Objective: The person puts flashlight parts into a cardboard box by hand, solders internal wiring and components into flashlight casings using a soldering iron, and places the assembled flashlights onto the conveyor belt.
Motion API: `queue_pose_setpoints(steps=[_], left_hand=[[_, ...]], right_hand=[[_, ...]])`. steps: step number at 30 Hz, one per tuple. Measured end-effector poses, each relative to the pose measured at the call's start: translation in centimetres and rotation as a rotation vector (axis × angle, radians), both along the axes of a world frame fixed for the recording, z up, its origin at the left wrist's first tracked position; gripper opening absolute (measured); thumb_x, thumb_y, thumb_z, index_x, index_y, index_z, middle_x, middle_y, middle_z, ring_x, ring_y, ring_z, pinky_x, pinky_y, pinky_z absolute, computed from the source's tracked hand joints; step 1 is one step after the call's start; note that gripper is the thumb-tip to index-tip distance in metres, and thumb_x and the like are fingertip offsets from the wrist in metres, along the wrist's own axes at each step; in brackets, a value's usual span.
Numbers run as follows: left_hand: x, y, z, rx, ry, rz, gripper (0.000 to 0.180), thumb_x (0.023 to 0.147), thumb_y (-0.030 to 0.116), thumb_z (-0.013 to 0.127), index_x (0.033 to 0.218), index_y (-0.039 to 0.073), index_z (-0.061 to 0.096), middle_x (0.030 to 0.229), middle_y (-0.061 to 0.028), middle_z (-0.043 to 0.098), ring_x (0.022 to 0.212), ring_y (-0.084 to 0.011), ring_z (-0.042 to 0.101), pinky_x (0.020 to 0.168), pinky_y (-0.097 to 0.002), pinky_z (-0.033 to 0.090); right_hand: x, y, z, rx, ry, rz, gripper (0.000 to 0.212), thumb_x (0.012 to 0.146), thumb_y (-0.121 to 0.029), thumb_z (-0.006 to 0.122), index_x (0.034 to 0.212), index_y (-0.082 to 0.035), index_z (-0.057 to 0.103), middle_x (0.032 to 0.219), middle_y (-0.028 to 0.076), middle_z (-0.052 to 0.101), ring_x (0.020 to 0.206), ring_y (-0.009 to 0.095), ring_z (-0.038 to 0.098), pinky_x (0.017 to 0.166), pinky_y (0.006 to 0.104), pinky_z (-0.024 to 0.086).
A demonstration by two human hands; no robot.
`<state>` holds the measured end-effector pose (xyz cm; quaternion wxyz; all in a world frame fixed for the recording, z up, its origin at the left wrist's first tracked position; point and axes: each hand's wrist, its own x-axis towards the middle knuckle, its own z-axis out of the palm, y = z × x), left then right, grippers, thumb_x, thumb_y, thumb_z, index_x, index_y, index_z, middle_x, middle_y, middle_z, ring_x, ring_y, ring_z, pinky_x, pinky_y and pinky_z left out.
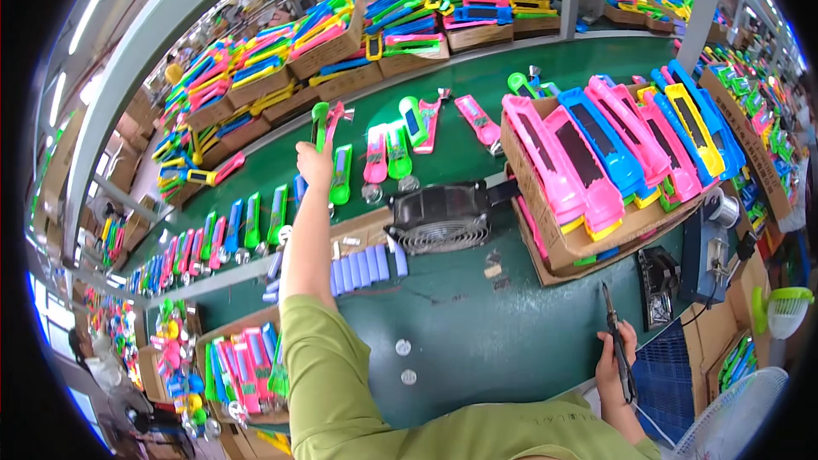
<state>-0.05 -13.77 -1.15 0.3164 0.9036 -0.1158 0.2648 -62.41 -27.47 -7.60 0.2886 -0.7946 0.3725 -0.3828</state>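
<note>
My left hand point(315, 166) is stretched far across the green bench, its fingers closed on a narrow green plastic housing point(319, 126). A pink housing point(336, 122) is right beside that one; whether the hand also touches it, I cannot tell. Another green housing point(341, 175) lies just to the right of the wrist. Low on the right, my right hand point(615, 362) grips a soldering iron point(613, 319) by its dark handle, tip pointing away from me, with a pale cord trailing below. Pink and green housings point(375, 153) with round metal pieces lie farther right.
A cardboard box point(545, 243) heaped with coloured shells stands at right, beside a blue-grey box-shaped unit point(704, 255) and a solder spool point(724, 209). A black fan point(439, 215) sits mid-bench near purple cylindrical cells point(358, 269). Two metal discs point(403, 347) lie nearer me.
</note>
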Motion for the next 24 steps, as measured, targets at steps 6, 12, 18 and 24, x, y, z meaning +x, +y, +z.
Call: queue_pose_setpoints(steps=[6, 12, 18, 24], left_hand=[[2.5, -7.0, -4.5, 0.320, 0.070, 0.008, 0.052, 0.066, 0.041, 0.070, 0.093, 0.002, 0.049, 0.084, -0.0165, 0.059, 0.085, -0.0349, 0.057, 0.068, -0.0448, 0.046], [2.8, -10.8, -1.6, 0.787, -0.133, -0.176, 0.046, 0.077, 0.049, 0.055, 0.073, 0.005, 0.065, 0.084, -0.0141, 0.062, 0.080, -0.0295, 0.061, 0.063, -0.0401, 0.050], [1.0, -12.5, -6.3, 0.695, 0.044, -0.219, 0.018, 0.084, 0.018, 0.047, 0.094, 0.004, 0.051, 0.083, -0.0144, 0.063, 0.077, -0.0308, 0.064, 0.062, -0.0412, 0.052], [-1.6, -12.9, -4.2, 0.338, 0.394, -0.138, 0.052, 0.068, 0.024, 0.065, 0.110, 0.005, 0.041, 0.102, -0.0225, 0.057, 0.099, -0.0371, 0.055, 0.082, -0.0474, 0.045]], right_hand=[[-0.5, 0.0, -0.6, 0.072, 0.012, 0.006, 0.025, 0.083, 0.000, 0.049, 0.108, -0.003, 0.045, 0.076, 0.013, 0.060, 0.088, 0.024, 0.057, 0.091, 0.0353, 0.035], [0.3, -0.2, 0.8, -0.117, 0.133, 0.045, 0.026, 0.084, -0.002, 0.049, 0.109, -0.001, 0.045, 0.101, 0.017, 0.054, 0.091, 0.022, 0.057, 0.083, 0.0325, 0.043], [-0.1, 0.1, -0.5, 0.124, -0.074, 0.041, 0.024, 0.085, -0.007, 0.051, 0.108, -0.001, 0.046, 0.096, 0.017, 0.056, 0.105, 0.026, 0.048, 0.085, 0.0345, 0.042], [0.9, 0.0, 0.2, 0.006, -0.127, -0.048, 0.020, 0.081, -0.006, 0.055, 0.099, -0.002, 0.049, 0.076, 0.008, 0.064, 0.087, 0.024, 0.057, 0.093, 0.0412, 0.032]])
